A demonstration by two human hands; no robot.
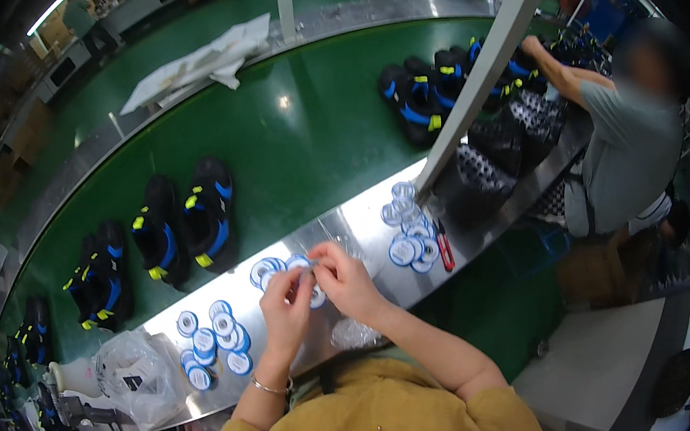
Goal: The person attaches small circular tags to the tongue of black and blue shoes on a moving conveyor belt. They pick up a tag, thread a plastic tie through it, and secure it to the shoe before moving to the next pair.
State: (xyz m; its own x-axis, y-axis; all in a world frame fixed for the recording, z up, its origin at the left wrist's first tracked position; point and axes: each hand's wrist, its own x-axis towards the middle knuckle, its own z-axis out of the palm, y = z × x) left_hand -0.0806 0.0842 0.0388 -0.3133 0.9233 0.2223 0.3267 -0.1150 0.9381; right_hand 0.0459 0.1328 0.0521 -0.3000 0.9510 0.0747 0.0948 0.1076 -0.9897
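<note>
Near the centre of the frame, a person's left hand (285,311) and right hand (346,280) meet, fingers pinched together on a small item (311,269), too tiny to make out, above blue-rimmed round tags (268,271) on a metal table (417,289). Judging by this, fine two-handed handling is the step; the next move calls for a light, steady pinch.

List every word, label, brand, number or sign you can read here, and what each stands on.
None can be read reliably.
Blue-rimmed discs left of the left hand: printing on white faces, too small.
Blue-rimmed discs beside the red-handled tool: likewise too small.
Clear plastic bag: dark mark, too blurred.
Black-and-blue shoes: small pale marks, unreadable.
</note>
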